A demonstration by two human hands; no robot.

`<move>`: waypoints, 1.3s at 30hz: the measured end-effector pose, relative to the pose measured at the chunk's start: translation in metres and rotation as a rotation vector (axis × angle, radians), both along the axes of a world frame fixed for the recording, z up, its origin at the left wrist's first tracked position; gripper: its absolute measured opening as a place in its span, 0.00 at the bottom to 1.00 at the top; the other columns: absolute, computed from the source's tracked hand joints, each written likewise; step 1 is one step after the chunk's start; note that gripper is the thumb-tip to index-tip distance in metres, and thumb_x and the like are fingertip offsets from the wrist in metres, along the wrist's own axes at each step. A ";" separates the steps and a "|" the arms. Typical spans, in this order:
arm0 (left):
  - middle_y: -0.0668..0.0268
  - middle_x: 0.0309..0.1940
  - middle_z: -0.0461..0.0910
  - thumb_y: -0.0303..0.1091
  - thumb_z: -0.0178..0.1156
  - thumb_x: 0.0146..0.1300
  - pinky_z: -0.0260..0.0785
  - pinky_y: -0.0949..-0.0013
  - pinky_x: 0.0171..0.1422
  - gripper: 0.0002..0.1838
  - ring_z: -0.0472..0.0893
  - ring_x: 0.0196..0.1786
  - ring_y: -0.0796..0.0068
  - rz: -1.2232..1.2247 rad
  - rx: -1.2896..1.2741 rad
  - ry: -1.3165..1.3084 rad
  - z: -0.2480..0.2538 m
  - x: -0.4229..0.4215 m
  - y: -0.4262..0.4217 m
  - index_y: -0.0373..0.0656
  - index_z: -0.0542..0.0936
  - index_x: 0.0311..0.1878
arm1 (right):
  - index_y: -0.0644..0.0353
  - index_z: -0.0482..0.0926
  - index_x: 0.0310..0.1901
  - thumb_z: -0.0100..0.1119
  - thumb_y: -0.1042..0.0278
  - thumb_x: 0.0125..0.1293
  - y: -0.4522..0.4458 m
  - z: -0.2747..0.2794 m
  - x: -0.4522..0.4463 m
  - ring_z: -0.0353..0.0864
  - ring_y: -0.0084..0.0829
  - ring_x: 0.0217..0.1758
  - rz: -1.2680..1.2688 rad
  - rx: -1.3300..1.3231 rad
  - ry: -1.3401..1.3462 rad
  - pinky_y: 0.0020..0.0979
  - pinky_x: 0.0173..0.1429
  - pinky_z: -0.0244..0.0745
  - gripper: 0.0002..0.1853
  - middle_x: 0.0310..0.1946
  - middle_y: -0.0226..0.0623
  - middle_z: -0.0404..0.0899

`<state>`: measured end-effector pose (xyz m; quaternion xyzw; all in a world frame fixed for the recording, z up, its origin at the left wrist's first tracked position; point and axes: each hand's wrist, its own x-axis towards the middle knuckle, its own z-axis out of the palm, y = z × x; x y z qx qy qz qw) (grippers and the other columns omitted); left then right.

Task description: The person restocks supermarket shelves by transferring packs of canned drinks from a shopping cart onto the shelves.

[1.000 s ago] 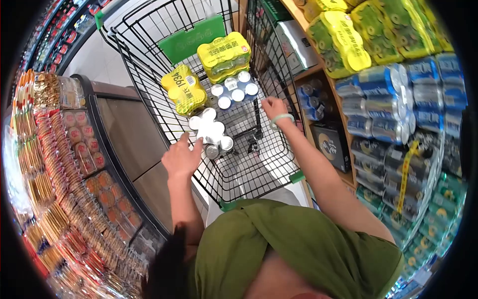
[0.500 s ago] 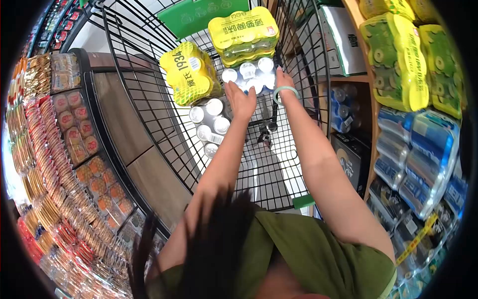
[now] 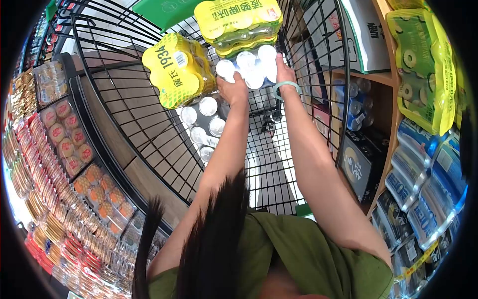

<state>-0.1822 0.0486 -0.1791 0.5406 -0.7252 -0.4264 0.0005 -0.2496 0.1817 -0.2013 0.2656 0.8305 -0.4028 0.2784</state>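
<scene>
Deep in the shopping cart, a pack of cans (image 3: 247, 61) with pale round tops sits between my two hands. My left hand (image 3: 233, 90) presses on its near left side, and my right hand (image 3: 285, 72), with a green bangle at the wrist, grips its right side. Just beyond stands a tall yellow pack of cans (image 3: 239, 19). Left of my left hand lies a yellow pack marked 1934 (image 3: 172, 70). Nearer to me, partly behind my left forearm, is a dark pack of cans (image 3: 203, 119). The underside of the gripped pack is hidden.
The black wire cart (image 3: 119, 134) surrounds the packs on its sides. On the right, a wooden shelf (image 3: 393, 94) holds yellow can packs (image 3: 423, 70) and blue can packs (image 3: 418, 169). A dark box (image 3: 361, 162) sits low there. On the left are shelves of packaged snacks (image 3: 59, 184).
My hands have closed in on the sides of the pack of cans, the left one shifting under its near left edge. The view has shifted slightly, and the cart appears larger.
</scene>
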 end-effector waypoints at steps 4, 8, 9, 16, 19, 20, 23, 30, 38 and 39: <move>0.40 0.67 0.57 0.44 0.59 0.58 0.45 0.53 0.75 0.44 0.56 0.71 0.45 -0.052 0.053 -0.015 0.013 0.011 0.012 0.29 0.51 0.70 | 0.63 0.80 0.50 0.33 0.29 0.64 0.004 0.008 0.007 0.72 0.53 0.59 -0.082 -0.051 0.060 0.42 0.63 0.63 0.41 0.51 0.57 0.77; 0.41 0.68 0.56 0.44 0.58 0.60 0.44 0.53 0.76 0.43 0.55 0.71 0.46 -0.011 0.078 -0.034 0.020 0.027 0.031 0.29 0.51 0.70 | 0.64 0.81 0.47 0.34 0.32 0.67 0.009 0.016 0.024 0.73 0.54 0.57 -0.085 0.040 0.120 0.43 0.62 0.64 0.39 0.49 0.57 0.78; 0.43 0.67 0.59 0.42 0.58 0.61 0.48 0.57 0.74 0.39 0.58 0.70 0.49 0.029 0.045 -0.022 0.016 0.032 0.034 0.29 0.55 0.68 | 0.63 0.81 0.47 0.35 0.34 0.67 0.011 0.014 0.028 0.74 0.53 0.56 -0.081 0.055 0.108 0.42 0.61 0.65 0.37 0.49 0.56 0.78; 0.51 0.64 0.65 0.49 0.48 0.67 0.55 0.63 0.69 0.33 0.65 0.66 0.59 0.333 0.314 0.157 0.011 0.044 0.030 0.35 0.61 0.68 | 0.62 0.80 0.48 0.52 0.36 0.63 0.024 0.003 0.057 0.77 0.41 0.53 -0.253 -0.180 0.089 0.36 0.60 0.67 0.32 0.46 0.48 0.81; 0.59 0.64 0.66 0.55 0.48 0.67 0.57 0.61 0.67 0.34 0.67 0.64 0.64 0.382 0.474 0.210 0.019 0.048 0.019 0.39 0.64 0.68 | 0.62 0.78 0.50 0.56 0.37 0.62 0.036 -0.008 0.062 0.76 0.36 0.53 -0.252 -0.277 0.115 0.33 0.60 0.66 0.31 0.47 0.43 0.80; 0.62 0.65 0.66 0.57 0.48 0.67 0.58 0.60 0.66 0.35 0.67 0.64 0.65 0.446 0.621 0.259 0.020 0.048 0.017 0.41 0.65 0.68 | 0.63 0.77 0.50 0.56 0.38 0.62 0.039 -0.017 0.062 0.75 0.35 0.53 -0.245 -0.308 0.120 0.32 0.60 0.65 0.31 0.47 0.43 0.80; 0.60 0.67 0.64 0.56 0.52 0.65 0.53 0.65 0.70 0.37 0.65 0.67 0.66 0.434 0.594 0.306 0.012 0.048 0.019 0.41 0.62 0.70 | 0.63 0.75 0.51 0.63 0.42 0.59 0.039 0.003 0.063 0.73 0.35 0.57 -0.165 -0.302 0.184 0.32 0.62 0.64 0.31 0.51 0.44 0.77; 0.70 0.62 0.69 0.61 0.59 0.57 0.58 0.50 0.60 0.34 0.68 0.61 0.67 0.464 0.644 0.361 -0.009 0.055 0.021 0.60 0.68 0.66 | 0.64 0.74 0.49 0.67 0.48 0.57 0.032 0.003 0.068 0.73 0.36 0.56 -0.228 -0.363 0.234 0.32 0.62 0.64 0.28 0.50 0.46 0.76; 0.71 0.61 0.70 0.62 0.60 0.57 0.62 0.52 0.56 0.37 0.69 0.60 0.69 0.410 0.550 0.292 -0.027 0.077 0.028 0.59 0.66 0.68 | 0.66 0.76 0.44 0.64 0.48 0.58 0.032 0.011 0.090 0.75 0.39 0.52 -0.319 -0.245 0.287 0.34 0.60 0.65 0.26 0.45 0.48 0.78; 0.70 0.61 0.70 0.64 0.59 0.57 0.62 0.50 0.57 0.38 0.69 0.60 0.67 0.418 0.565 0.304 -0.027 0.078 0.028 0.57 0.67 0.67 | 0.65 0.76 0.45 0.63 0.48 0.59 0.031 0.013 0.091 0.75 0.39 0.53 -0.318 -0.219 0.280 0.34 0.61 0.65 0.25 0.45 0.48 0.78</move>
